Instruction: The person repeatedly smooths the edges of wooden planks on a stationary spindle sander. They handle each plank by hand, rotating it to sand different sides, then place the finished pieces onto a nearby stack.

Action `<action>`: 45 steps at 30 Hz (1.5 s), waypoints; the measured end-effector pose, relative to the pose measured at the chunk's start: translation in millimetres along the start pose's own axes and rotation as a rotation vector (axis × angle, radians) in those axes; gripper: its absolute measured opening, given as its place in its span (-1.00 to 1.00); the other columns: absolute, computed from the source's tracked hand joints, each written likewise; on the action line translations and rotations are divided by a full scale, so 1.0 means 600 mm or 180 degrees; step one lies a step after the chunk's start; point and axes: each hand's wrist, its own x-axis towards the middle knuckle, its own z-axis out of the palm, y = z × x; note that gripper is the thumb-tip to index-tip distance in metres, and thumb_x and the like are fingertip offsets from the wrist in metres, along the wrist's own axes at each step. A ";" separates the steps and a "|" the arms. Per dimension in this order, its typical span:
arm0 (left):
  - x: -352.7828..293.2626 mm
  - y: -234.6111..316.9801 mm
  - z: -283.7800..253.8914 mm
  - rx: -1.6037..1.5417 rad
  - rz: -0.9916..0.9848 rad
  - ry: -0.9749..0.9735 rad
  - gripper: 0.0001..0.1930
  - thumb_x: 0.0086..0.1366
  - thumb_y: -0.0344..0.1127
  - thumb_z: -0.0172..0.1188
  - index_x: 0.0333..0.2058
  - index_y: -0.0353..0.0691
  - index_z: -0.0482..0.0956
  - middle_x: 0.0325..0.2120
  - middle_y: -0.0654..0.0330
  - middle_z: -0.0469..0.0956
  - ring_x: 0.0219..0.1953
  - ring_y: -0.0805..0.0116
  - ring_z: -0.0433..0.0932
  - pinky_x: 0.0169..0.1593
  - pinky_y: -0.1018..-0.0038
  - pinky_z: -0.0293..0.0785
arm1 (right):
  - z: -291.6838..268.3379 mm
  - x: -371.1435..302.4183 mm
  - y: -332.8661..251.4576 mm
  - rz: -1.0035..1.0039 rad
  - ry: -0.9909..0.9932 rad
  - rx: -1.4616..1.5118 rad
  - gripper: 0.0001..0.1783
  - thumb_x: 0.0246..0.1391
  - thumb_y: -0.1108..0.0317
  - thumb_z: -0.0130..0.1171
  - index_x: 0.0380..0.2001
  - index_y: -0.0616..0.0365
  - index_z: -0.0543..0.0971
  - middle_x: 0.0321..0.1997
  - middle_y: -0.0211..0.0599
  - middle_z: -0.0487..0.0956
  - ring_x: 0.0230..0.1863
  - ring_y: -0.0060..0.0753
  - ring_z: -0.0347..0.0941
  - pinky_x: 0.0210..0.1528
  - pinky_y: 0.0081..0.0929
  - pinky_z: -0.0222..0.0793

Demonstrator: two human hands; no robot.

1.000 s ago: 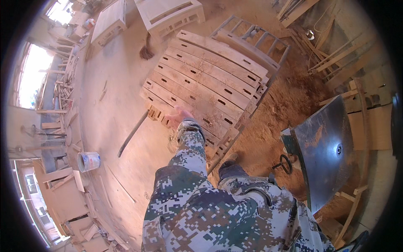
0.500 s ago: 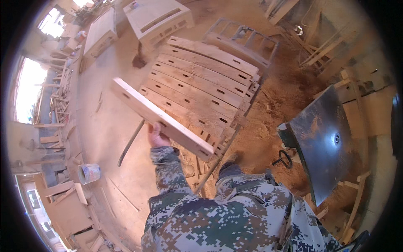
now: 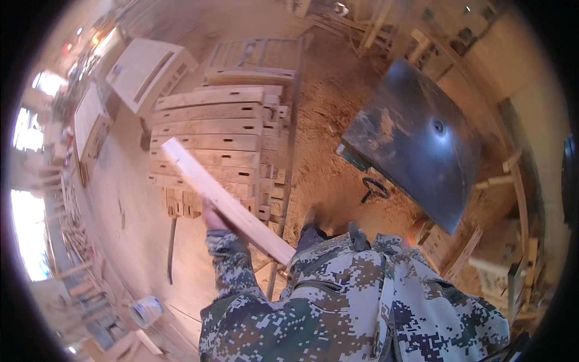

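Note:
My left hand [image 3: 213,218] is closed around the edge of a long wooden board [image 3: 226,200]. The board slants from upper left to lower right, its lower end close to my camouflage jacket. Beyond it, a stack of slotted wooden boards [image 3: 205,128] lies in rows on a metal-framed stand. Part of the stack is hidden behind the held board. My right hand does not show. Over to the right stands a machine with a dark, smooth metal table [image 3: 410,142], which has a round hole and a bright reflection. A black handwheel [image 3: 376,188] sits under its near edge.
Sawdust [image 3: 322,127] covers the floor between stack and machine. Pale wooden cabinets [image 3: 142,72] stand at the far left. A bucket [image 3: 146,312] rests on the floor at lower left. Scrap wood lies along the left wall, and timber leans at the back.
My view has swung to the right, so the stack sits further left and the machine table nearer the middle. The board stays in my left hand, its slotted face now turned out of sight.

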 end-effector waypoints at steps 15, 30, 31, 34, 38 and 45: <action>0.073 0.000 0.024 0.4590 0.0635 0.0181 -0.29 0.25 0.12 0.45 0.16 -0.38 0.61 -0.06 0.03 0.74 -0.07 0.20 0.71 0.08 0.26 0.60 | 0.043 0.037 -0.049 -0.1212 0.0658 0.0575 -0.44 0.13 0.25 0.37 0.23 0.08 0.63 0.09 -0.02 0.71 0.16 -0.07 0.64 0.23 -0.20 0.52; -0.220 -0.322 0.603 0.5206 0.5038 -0.5940 -0.49 0.12 -0.19 0.40 0.05 -0.23 0.57 -0.09 0.02 0.50 0.03 -0.04 0.49 0.12 0.05 0.44 | -0.223 -0.192 -0.399 -0.2590 0.2077 0.0057 -0.01 -0.08 0.36 0.43 0.46 0.20 0.28 -0.12 -0.08 0.59 -0.07 0.05 0.52 0.01 -0.07 0.42; -0.222 -0.326 0.610 0.4784 0.5357 -0.5692 -0.51 0.13 -0.20 0.39 0.04 -0.22 0.57 -0.04 0.00 0.48 0.06 -0.06 0.47 0.15 0.02 0.43 | -0.218 -0.180 -0.386 -0.2646 0.2475 -0.0025 0.02 -0.12 0.39 0.44 0.47 0.19 0.26 -0.13 -0.06 0.59 -0.08 0.06 0.51 -0.01 -0.08 0.43; -0.243 -0.344 0.629 0.4311 0.4670 -0.5560 -0.55 0.16 -0.34 0.33 0.06 -0.21 0.60 0.13 -0.04 0.45 0.23 -0.11 0.40 0.32 -0.02 0.34 | -0.247 -0.141 -0.320 -0.2053 0.2636 -0.0440 0.02 -0.07 0.35 0.40 0.52 -0.12 0.28 -0.18 -0.06 0.52 -0.11 0.05 0.46 -0.02 -0.01 0.38; -0.243 -0.327 0.599 0.3832 0.4117 -0.5962 -0.63 0.13 -0.43 0.35 -0.04 -0.24 0.63 0.04 -0.05 0.52 0.14 -0.16 0.49 0.24 -0.02 0.44 | -0.291 -0.085 -0.214 -0.1007 0.2369 -0.0793 -0.15 0.08 0.24 0.29 0.49 -0.28 0.36 -0.12 -0.04 0.52 -0.04 0.08 0.46 0.08 0.06 0.35; -0.175 -0.310 0.543 0.3371 0.3037 -0.5979 -0.67 0.12 -0.51 0.35 -0.10 -0.24 0.61 -0.11 0.02 0.59 -0.06 -0.08 0.58 0.05 0.10 0.55 | -0.377 -0.043 -0.114 -0.0112 0.3708 -0.0176 -0.16 -0.01 0.28 0.38 0.42 -0.21 0.47 -0.12 -0.06 0.61 -0.08 0.08 0.49 0.05 -0.03 0.40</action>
